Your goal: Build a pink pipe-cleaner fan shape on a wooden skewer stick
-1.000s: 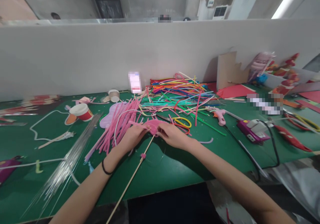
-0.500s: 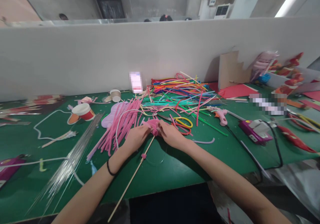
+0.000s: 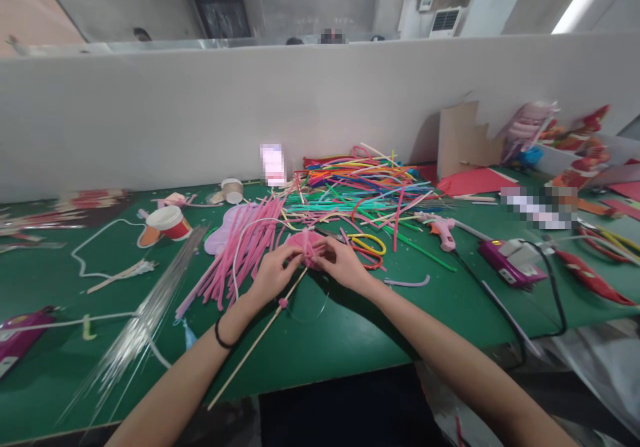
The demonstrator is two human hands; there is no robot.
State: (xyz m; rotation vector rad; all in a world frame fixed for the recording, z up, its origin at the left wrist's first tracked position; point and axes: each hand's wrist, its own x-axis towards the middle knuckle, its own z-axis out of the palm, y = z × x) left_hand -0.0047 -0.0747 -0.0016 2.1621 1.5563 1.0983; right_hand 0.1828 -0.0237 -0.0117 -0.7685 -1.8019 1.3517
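Observation:
Between my two hands is a round pink pipe-cleaner piece (image 3: 303, 238) on the end of a thin wooden stick (image 3: 246, 356). My left hand (image 3: 277, 268) pinches its left side, and my right hand (image 3: 344, 264) pinches its right side. Lower on the stick sits a small pink knot (image 3: 283, 303). A loop of thin clear line or wire (image 3: 313, 318) hangs near it. Left of my hands lies a bundle of pink pipe cleaners (image 3: 240, 254), partly over a lilac cloud-shaped mat (image 3: 220, 237). Scissors with yellow and red handles (image 3: 369, 246) lie just beyond my right hand.
Mixed coloured pipe cleaners (image 3: 350, 190) are heaped at the back. A pink glue gun (image 3: 443, 230) and a purple power strip (image 3: 510, 264) with cables are on the right. A paper cup (image 3: 170, 224) and thin metal wires (image 3: 145, 327) lie left. A grey partition (image 3: 200, 114) stands behind.
The stick's lower end has swung up and to the left, and the knot has shifted slightly with it. The pink piece has tilted, showing more of its flat face. Both hands keep their pinch.

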